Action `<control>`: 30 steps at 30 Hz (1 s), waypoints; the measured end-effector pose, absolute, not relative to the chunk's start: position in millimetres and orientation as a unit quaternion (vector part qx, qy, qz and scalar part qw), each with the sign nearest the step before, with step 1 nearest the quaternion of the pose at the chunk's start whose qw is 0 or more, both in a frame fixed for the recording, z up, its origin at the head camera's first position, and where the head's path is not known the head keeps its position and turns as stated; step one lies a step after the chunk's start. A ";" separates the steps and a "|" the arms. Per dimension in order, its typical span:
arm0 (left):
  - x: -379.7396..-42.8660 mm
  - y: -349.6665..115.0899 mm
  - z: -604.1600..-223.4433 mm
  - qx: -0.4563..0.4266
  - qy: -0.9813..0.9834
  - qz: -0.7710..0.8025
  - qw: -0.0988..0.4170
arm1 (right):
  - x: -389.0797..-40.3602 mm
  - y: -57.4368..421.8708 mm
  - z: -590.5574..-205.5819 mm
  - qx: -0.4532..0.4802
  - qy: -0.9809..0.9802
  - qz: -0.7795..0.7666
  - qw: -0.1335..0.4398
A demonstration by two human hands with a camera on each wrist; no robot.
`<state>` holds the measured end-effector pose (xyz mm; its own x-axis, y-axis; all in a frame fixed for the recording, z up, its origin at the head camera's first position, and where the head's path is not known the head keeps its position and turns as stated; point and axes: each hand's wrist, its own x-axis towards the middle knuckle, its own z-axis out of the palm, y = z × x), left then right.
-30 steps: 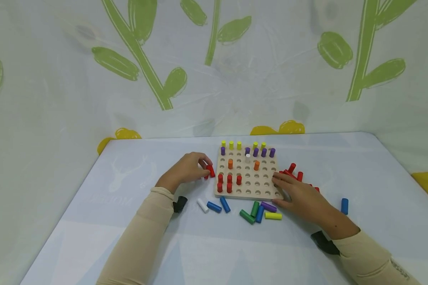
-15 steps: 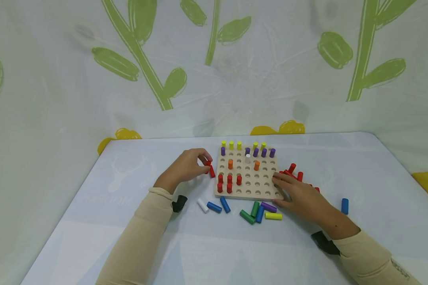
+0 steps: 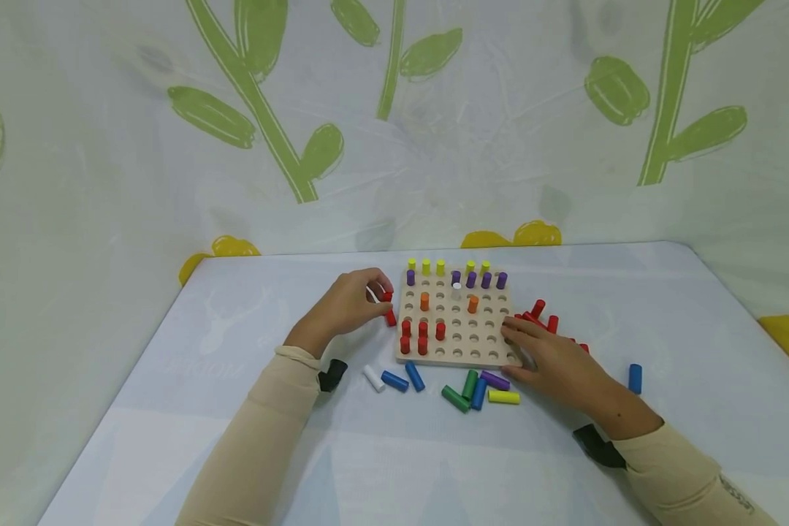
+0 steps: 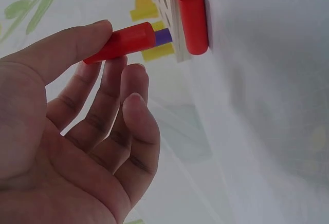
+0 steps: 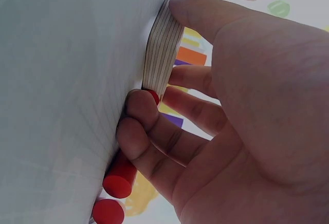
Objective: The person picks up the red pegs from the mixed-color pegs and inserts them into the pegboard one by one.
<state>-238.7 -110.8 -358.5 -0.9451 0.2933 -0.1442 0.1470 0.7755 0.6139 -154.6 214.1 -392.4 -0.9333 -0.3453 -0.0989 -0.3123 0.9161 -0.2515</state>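
Note:
My left hand [image 3: 343,305] pinches a red peg [image 4: 126,42] between thumb and fingertips, above the table just left of the wooden pegboard [image 3: 465,348]. Another red peg [image 4: 194,23] lies on the table against the board's left side. My right hand [image 3: 557,364] holds the board's near right corner, its thumb on the front edge and its other fingers along the right side. Red pegs [image 3: 423,345] stand in the board's near left holes. Yellow pegs [image 3: 440,267] and purple pegs [image 3: 486,281] fill parts of the far rows, with orange pegs [image 3: 473,305] and a white peg [image 3: 456,291] nearer.
Loose red pegs [image 3: 539,310] lie right of the board, partly behind my right hand. Before the board lie a white peg [image 3: 373,378], blue pegs [image 3: 395,380], green pegs [image 3: 456,399], a purple peg [image 3: 495,380] and a yellow peg [image 3: 503,397]. Another blue peg [image 3: 635,379] lies far right.
My left hand has lifted one red peg away from the other, which stays on the table beside the board. My right hand has stayed at the board's corner.

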 end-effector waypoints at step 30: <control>-227.6 -94.1 -348.4 0.146 0.918 0.361 0.077 | -153.4 214.2 -392.2 -0.167 0.976 -0.119 0.072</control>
<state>-227.6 -94.1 -348.4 -0.9454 0.3239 -0.0361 0.2126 0.6969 0.6849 -153.4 214.2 -392.2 -0.9336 -0.3440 -0.0999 -0.3097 0.9154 -0.2572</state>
